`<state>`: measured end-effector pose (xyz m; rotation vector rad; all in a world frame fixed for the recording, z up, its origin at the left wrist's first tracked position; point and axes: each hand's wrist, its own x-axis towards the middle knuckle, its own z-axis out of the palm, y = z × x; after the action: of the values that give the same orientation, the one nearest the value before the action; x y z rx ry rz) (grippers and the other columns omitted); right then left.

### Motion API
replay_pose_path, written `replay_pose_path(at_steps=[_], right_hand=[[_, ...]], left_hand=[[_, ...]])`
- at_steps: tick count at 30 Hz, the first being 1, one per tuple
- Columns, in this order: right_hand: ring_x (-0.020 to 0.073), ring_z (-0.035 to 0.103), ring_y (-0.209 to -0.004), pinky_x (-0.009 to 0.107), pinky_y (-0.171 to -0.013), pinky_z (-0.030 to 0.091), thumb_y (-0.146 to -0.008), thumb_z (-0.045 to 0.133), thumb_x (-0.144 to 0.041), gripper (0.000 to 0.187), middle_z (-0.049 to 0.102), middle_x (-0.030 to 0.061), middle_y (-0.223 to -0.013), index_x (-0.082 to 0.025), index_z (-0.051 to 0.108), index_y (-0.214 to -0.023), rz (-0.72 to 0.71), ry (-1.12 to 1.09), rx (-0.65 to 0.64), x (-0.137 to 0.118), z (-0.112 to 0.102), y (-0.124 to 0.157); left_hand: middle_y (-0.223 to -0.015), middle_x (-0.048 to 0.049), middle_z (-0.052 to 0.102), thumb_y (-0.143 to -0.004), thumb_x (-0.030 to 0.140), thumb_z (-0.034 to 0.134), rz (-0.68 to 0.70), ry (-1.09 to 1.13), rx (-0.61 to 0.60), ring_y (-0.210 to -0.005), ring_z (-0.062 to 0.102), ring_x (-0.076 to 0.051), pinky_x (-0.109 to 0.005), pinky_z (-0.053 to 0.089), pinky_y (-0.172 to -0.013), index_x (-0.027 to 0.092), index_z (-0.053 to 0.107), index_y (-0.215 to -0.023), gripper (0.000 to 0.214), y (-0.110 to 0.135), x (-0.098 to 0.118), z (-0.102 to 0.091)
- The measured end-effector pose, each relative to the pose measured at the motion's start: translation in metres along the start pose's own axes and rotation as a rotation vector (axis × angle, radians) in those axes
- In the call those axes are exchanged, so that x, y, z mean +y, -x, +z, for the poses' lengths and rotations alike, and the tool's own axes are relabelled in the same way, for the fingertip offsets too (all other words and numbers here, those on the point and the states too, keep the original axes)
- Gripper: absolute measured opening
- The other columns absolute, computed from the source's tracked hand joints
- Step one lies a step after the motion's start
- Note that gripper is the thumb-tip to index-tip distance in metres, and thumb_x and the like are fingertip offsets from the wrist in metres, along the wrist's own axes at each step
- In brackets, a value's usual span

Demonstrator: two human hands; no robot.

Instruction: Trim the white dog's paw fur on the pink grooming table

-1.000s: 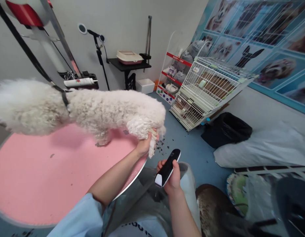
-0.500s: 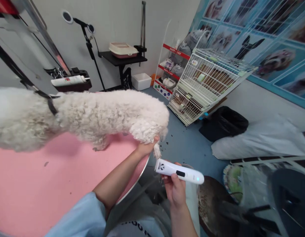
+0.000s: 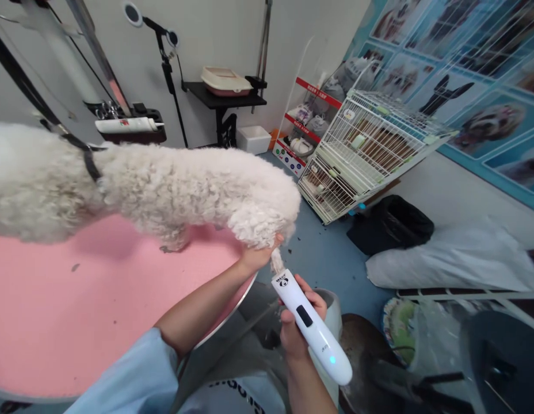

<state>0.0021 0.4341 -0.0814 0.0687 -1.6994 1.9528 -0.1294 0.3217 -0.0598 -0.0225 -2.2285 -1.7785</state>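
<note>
A white curly-haired dog (image 3: 155, 184) stands on a round pink grooming table (image 3: 68, 310), tail end toward me, with a dark strap round its neck. My left hand (image 3: 258, 256) is closed round the dog's rear leg just above the paw, at the table's edge. My right hand (image 3: 299, 325) grips a white electric clipper (image 3: 310, 325). The clipper's head points up and touches the fur of the held paw; a small light glows near its lower end.
A white wire cage (image 3: 366, 152) leans by the right wall, with a black bag (image 3: 390, 230) and a white sack (image 3: 452, 259) on the blue floor. A red shelf rack (image 3: 305, 123), a black side table (image 3: 224, 100) and a grooming arm (image 3: 94, 52) stand behind.
My right hand turned the clipper over from its black side to its white side and raised its head up to the dog's held paw. My left hand kept its hold on the leg.
</note>
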Motion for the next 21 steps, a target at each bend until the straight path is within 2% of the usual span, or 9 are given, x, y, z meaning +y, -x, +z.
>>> replay_pose_path(at_steps=[4, 9, 13, 18, 21], right_hand=[[0.0141, 0.068, -0.059, 0.029, -0.053, 0.056, -0.066, 0.081, -0.051, 0.056, 0.061, 0.0127, -0.122, -0.025, 0.046, -0.101, -0.018, 0.043, -0.007, 0.002, 0.001, -0.002], [0.0155, 0.069, -0.059, 0.031, -0.054, 0.057, -0.066, 0.08, -0.052, 0.058, 0.061, 0.013, -0.123, -0.026, 0.045, -0.102, -0.036, 0.036, 0.003, 0.005, 0.006, -0.005], [0.0145, 0.068, -0.057, 0.03, -0.054, 0.057, -0.065, 0.079, -0.054, 0.058, 0.063, 0.0123, -0.12, -0.025, 0.044, -0.101, -0.054, 0.041, 0.022, 0.005, 0.01, -0.009], [0.0163, 0.069, -0.065, 0.032, -0.056, 0.059, -0.067, 0.074, -0.061, 0.063, 0.06, 0.0146, -0.124, -0.026, 0.043, -0.109, -0.045, 0.13, -0.037, 0.005, 0.009, -0.011], [0.0148, 0.068, -0.066, 0.031, -0.055, 0.058, -0.07, 0.075, -0.056, 0.06, 0.058, 0.0133, -0.125, -0.026, 0.046, -0.112, -0.074, 0.125, -0.074, 0.004, 0.006, -0.011]], left_hand=[[-0.114, 0.0007, 0.071, -0.081, 0.03, 0.065, 0.01, 0.013, -0.03, -0.126, 0.054, -0.02, -0.038, 0.03, -0.118, 0.026, 0.071, -0.098, 0.018, 0.001, -0.003, 0.002], [-0.116, 0.0006, 0.07, -0.081, 0.031, 0.065, 0.012, -0.002, -0.026, -0.127, 0.052, -0.02, -0.039, 0.025, -0.12, 0.028, 0.071, -0.097, 0.017, 0.003, -0.001, 0.002], [-0.111, -0.0007, 0.072, -0.082, 0.029, 0.064, -0.011, 0.034, -0.04, -0.123, 0.056, -0.02, -0.038, 0.03, -0.118, 0.027, 0.072, -0.093, 0.014, 0.006, 0.002, 0.002], [-0.124, -0.002, 0.066, -0.08, 0.029, 0.067, -0.111, 0.019, -0.002, -0.133, 0.046, -0.022, -0.041, 0.027, -0.119, 0.026, 0.071, -0.098, 0.019, 0.006, 0.008, 0.001], [-0.128, -0.0018, 0.063, -0.081, 0.027, 0.067, -0.146, 0.007, -0.007, -0.135, 0.043, -0.022, -0.042, 0.021, -0.121, 0.025, 0.07, -0.102, 0.021, 0.006, 0.012, 0.0]])
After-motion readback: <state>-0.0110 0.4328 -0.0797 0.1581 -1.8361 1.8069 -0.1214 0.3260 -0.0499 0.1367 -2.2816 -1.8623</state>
